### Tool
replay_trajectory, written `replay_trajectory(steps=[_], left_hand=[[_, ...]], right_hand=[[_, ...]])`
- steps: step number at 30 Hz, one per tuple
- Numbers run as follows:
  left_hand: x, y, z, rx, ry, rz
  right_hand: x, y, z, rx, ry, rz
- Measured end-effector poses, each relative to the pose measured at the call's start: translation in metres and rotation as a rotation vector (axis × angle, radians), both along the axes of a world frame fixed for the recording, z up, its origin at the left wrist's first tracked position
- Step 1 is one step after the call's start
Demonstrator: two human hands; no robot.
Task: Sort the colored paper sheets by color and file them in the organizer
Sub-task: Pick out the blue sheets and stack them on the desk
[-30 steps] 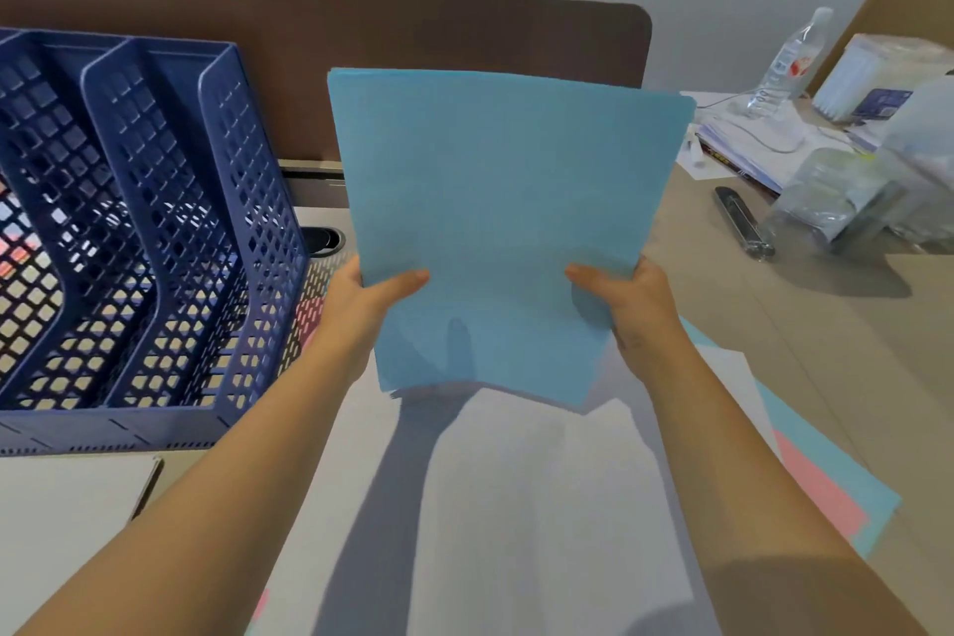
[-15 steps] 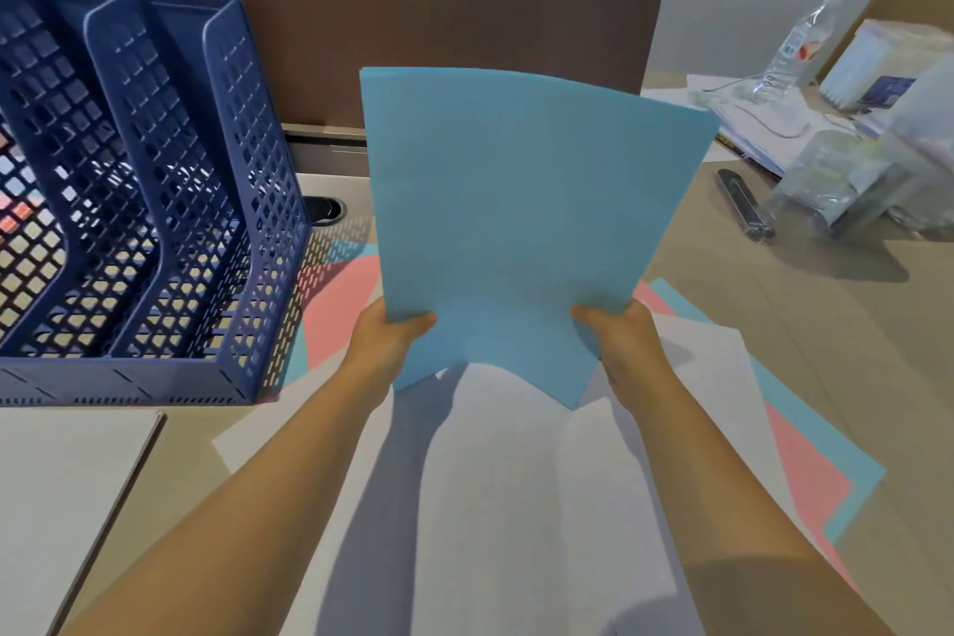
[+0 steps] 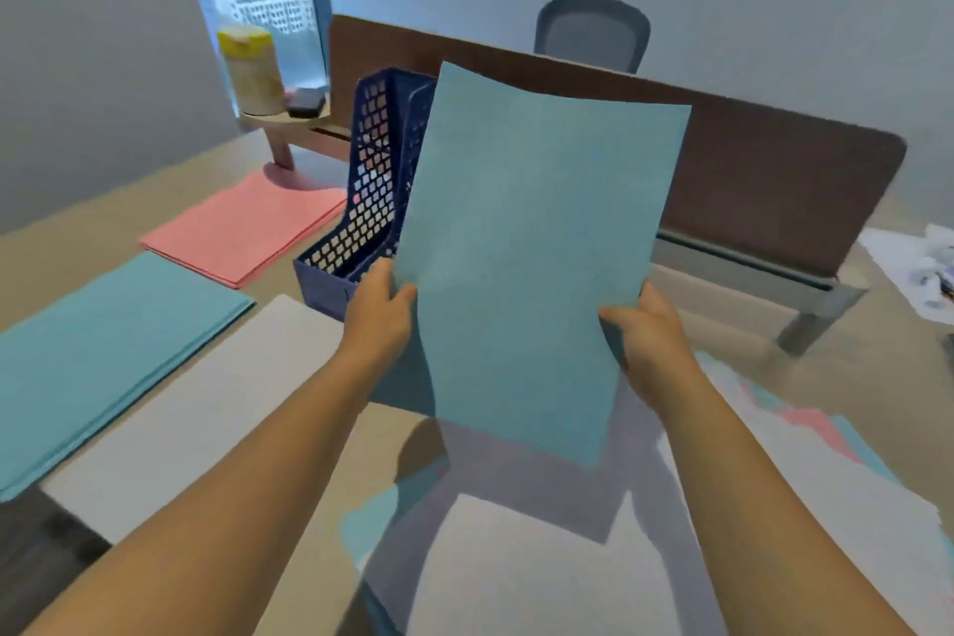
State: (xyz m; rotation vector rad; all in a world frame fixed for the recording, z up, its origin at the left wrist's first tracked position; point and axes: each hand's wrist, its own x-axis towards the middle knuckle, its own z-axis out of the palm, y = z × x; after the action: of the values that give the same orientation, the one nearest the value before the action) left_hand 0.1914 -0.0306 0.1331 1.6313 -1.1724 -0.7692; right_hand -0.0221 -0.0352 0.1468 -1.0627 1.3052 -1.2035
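Beside the blue organizer [image 3: 379, 201], left hand [image 3: 379, 320] and right hand [image 3: 648, 341] each pinch a blue sheet [image 3: 531, 253]. Held only by its edges, it may buckle or miss the blue stack [image 3: 103, 351] left of the organizer.

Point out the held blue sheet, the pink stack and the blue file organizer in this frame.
held blue sheet [image 3: 531, 248], head view, middle of its face.
pink stack [image 3: 242, 227], head view, centre of the top sheet.
blue file organizer [image 3: 374, 181], head view, latticed left side wall.
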Motion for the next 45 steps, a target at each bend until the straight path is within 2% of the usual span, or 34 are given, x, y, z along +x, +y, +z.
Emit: replay_trajectory(steps=[4, 11, 18, 23, 32, 39, 45], left_hand=[[0.076, 0.028, 0.022, 0.02, -0.075, 0.121], [0.227, 0.06, 0.007, 0.296, -0.114, 0.087], [0.383, 0.054, -0.036, 0.481, -0.308, 0.125], [0.46, 0.038, -0.072, 0.531, -0.378, 0.159], [0.495, -0.01, -0.117, 0.535, -0.471, 0.074], [0.494, -0.013, -0.129, 0.587, -0.586, 0.06], [0.479, -0.016, -0.116, 0.581, -0.84, 0.022]], right_hand=[[0.07, -0.007, 0.01, 0.065, 0.117, 0.147], [0.2, -0.018, 0.013, 0.078, 0.128, 0.103], [0.341, -0.033, -0.039, 0.229, 0.305, 0.203], [0.419, -0.047, -0.084, 0.322, 0.324, 0.201], [0.457, -0.071, -0.128, 0.425, 0.46, 0.102], [0.461, -0.084, -0.142, 0.373, 0.61, 0.131], [0.439, -0.079, -0.128, 0.241, 0.785, 0.188]])
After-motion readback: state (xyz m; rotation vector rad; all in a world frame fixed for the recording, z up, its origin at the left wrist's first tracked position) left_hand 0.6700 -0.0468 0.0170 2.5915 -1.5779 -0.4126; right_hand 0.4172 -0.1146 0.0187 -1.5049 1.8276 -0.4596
